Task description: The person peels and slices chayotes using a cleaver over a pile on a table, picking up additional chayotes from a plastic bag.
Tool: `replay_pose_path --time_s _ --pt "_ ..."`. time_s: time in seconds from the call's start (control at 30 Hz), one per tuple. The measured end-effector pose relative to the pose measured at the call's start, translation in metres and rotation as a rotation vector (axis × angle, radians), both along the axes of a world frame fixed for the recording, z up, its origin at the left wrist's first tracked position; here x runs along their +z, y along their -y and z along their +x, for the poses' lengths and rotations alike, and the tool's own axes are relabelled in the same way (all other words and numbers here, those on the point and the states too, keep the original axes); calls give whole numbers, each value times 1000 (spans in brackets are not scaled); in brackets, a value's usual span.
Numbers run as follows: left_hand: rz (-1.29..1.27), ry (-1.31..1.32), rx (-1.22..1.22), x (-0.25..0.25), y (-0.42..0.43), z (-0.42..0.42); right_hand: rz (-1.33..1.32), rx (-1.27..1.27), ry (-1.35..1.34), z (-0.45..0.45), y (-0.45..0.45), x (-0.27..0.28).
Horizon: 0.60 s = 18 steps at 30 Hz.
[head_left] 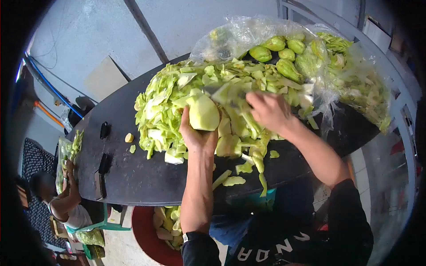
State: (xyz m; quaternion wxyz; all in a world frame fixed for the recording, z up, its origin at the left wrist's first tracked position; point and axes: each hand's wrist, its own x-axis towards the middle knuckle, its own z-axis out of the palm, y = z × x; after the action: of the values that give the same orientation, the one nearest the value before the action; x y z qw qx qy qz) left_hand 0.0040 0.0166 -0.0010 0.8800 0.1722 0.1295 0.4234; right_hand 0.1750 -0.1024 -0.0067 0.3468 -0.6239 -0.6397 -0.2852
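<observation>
My left hand [198,139] is closed around a pale green peeled chayote [205,114], holding it up over the table. Closed in a fist, my right hand [271,111] grips a knife [235,95], whose blade is blurred and points left toward the chayote. Under and behind both hands spreads a big heap of green peels and slices [162,99]. Several long strips of peel [257,162] hang toward the table's near edge.
Whole chayotes [288,68] lie at the back beside clear plastic bags [350,84] of peels. A red tub [144,235] with pale pieces stands below the dark table [133,177]. Black-handled tools [103,166] lie at left. Another person [66,204] handles bagged greens.
</observation>
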Motion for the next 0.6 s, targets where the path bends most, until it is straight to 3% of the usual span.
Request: replay_pose_path --time_s 0.23,0.5,0.6 --pt "79 5 -95 -10 -5 -5 156 128 303 -30 6 3" --pt "-33 11 -88 -11 1 0 138 138 331 -31 11 5" --pt "46 37 -137 -13 -3 0 141 142 294 -28 6 5"
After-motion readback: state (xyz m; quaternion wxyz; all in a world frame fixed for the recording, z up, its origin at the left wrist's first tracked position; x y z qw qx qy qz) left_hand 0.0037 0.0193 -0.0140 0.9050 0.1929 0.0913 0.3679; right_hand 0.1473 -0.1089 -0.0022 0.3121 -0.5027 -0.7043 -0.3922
